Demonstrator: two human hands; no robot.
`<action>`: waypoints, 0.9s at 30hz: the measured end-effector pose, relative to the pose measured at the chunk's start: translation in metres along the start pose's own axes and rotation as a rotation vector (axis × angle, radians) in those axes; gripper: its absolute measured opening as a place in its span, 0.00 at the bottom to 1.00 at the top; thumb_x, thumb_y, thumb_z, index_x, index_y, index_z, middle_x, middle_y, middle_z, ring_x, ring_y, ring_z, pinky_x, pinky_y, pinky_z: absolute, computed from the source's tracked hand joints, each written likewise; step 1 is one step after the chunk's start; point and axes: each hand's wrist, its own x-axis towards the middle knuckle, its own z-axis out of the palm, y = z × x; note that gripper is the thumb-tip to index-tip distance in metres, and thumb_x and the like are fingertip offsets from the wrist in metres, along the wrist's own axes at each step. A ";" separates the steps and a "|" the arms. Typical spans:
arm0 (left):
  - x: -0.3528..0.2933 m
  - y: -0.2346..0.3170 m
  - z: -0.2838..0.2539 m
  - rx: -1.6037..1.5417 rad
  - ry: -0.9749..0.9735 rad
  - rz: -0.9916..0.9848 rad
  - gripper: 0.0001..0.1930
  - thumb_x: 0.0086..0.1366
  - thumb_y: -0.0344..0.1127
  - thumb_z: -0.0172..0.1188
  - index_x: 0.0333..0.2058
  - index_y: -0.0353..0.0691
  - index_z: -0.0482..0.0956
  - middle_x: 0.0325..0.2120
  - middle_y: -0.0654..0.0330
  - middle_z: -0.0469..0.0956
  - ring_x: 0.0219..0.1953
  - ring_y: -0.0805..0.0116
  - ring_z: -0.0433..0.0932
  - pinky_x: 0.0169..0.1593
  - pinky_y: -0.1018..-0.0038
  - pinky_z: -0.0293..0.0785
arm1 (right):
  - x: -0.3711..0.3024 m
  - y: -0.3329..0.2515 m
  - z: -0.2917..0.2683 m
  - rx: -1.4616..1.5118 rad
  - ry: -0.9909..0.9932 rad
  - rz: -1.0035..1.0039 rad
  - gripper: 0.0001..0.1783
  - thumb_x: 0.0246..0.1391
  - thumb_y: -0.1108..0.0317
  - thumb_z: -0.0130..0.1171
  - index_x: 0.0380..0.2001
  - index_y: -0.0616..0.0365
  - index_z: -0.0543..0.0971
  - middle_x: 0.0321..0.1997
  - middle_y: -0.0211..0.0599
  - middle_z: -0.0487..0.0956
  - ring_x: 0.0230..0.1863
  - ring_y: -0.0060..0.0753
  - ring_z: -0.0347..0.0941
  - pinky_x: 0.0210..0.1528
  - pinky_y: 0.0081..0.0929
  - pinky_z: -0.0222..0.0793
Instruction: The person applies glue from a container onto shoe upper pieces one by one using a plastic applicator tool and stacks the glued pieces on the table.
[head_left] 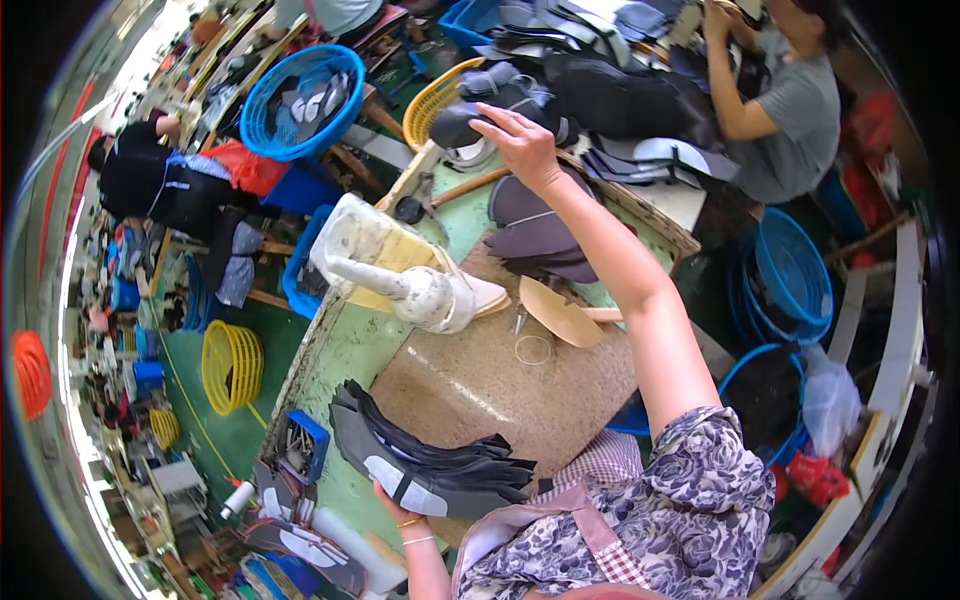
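My left hand is at the near left edge of a fanned stack of dark cut pieces. Its thumb lies against the edge of a piece with a pale grey patch and black strip; the other fingers are mostly hidden, and the hand seems to grip it. Far across the table, my right hand reaches with outstretched fingers to a rounded dark grey bundle. Its fingertips are at or just above the bundle. Below that arm lies a tied stack of dark purple-grey pieces.
A glue-smeared white plastic container stands mid-table. Near it are a hammer, a curved tan piece and a thin ring. Blue baskets and yellow baskets flank the table. A co-worker sits at far right.
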 end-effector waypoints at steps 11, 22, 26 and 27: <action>-0.002 0.006 0.027 0.038 0.118 -0.064 0.21 0.54 0.46 0.48 0.42 0.39 0.70 0.37 0.59 0.75 0.39 0.65 0.74 0.45 0.68 0.70 | -0.055 -0.149 -0.081 0.712 -0.484 0.442 0.09 0.45 0.79 0.52 0.32 0.60 0.77 0.30 0.40 0.77 0.30 0.37 0.74 0.31 0.29 0.69; 0.034 0.033 0.050 1.036 0.561 0.778 0.22 0.59 0.32 0.52 0.52 0.36 0.60 0.50 0.56 0.64 0.51 0.64 0.64 0.53 0.73 0.59 | -0.154 -0.306 -0.109 0.863 -1.329 -0.057 0.37 0.42 0.65 0.58 0.57 0.50 0.56 0.59 0.43 0.56 0.59 0.39 0.55 0.58 0.47 0.51; 0.070 0.075 0.183 1.016 -0.132 0.881 0.19 0.61 0.31 0.48 0.51 0.36 0.63 0.51 0.54 0.64 0.53 0.63 0.63 0.55 0.69 0.56 | -0.106 -0.247 -0.075 0.805 -0.549 0.191 0.28 0.38 0.74 0.57 0.48 0.56 0.66 0.49 0.45 0.68 0.52 0.45 0.63 0.50 0.39 0.61; 0.093 0.084 0.203 1.214 -0.235 1.117 0.19 0.61 0.32 0.47 0.50 0.36 0.64 0.50 0.52 0.65 0.54 0.60 0.62 0.56 0.68 0.54 | -0.066 -0.234 -0.065 0.652 -0.353 0.271 0.25 0.37 0.75 0.57 0.44 0.57 0.68 0.44 0.44 0.71 0.48 0.46 0.67 0.48 0.37 0.63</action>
